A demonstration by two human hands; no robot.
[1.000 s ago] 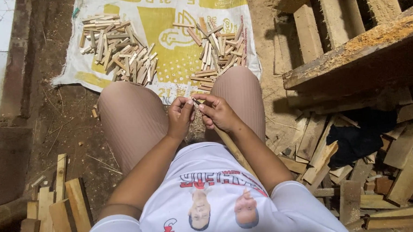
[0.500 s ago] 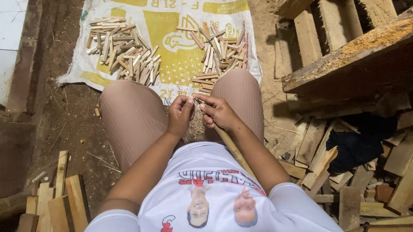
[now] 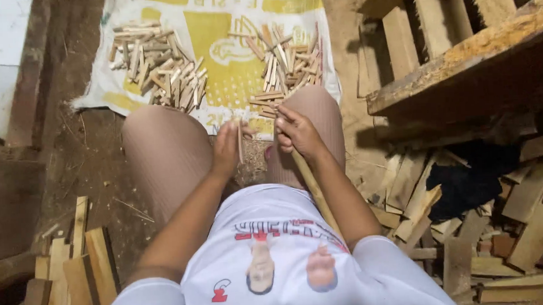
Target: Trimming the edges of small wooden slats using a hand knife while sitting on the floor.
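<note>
I sit on the ground with my knees up. My left hand [image 3: 227, 147] holds a thin wooden stick [image 3: 240, 141] upright between my knees. My right hand [image 3: 296, 133] is shut on a long wooden handle [image 3: 314, 187] that runs down along my right forearm toward my chest; its working end is hidden by the hand. The two hands are a little apart. Wood shavings [image 3: 252, 165] lie on the ground below the hands.
A white and yellow sack [image 3: 225, 63] is spread ahead with two heaps of short wooden sticks, left heap [image 3: 158, 72] and right heap [image 3: 286, 66]. Rough wooden beams [image 3: 463, 71] rise at the right. Wood offcuts [image 3: 500, 222] pile at the right, planks [image 3: 69, 271] at the lower left.
My hands have drawn apart: the left hand now holds the thin stick upright, clear of the right hand. The view has tilted slightly.
</note>
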